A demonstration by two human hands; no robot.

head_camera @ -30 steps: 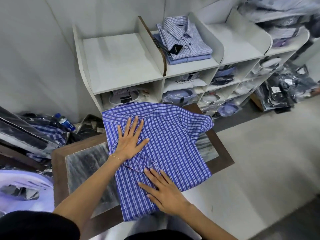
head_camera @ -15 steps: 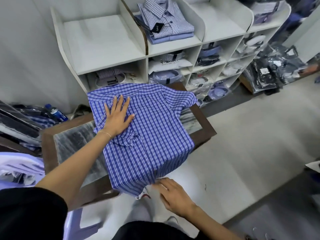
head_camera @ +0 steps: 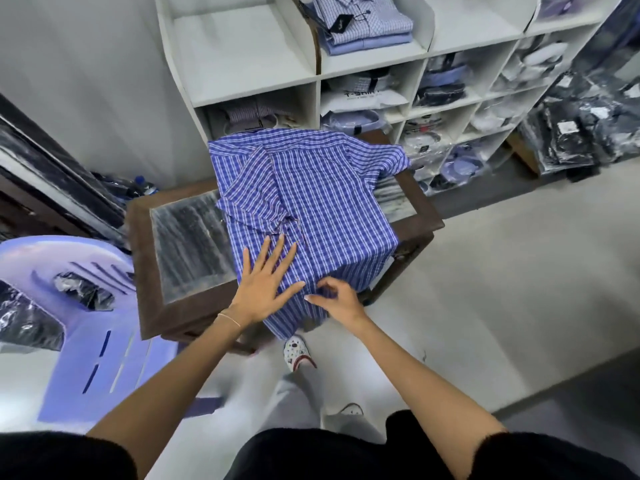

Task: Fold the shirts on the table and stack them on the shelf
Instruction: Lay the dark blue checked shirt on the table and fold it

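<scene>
The left hand (head_camera: 265, 291) lies flat, fingers spread, on the shirt (head_camera: 311, 199); the right hand (head_camera: 334, 296) pinches the cloth with curled fingers beside it. The shirt drapes over the counter (head_camera: 166, 282) before the shelf (head_camera: 242, 53).

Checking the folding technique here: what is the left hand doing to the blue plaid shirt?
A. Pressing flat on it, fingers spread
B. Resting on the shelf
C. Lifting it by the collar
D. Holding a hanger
A: the left hand lies flat with fingers spread on the blue plaid shirt near its lower edge.
</scene>
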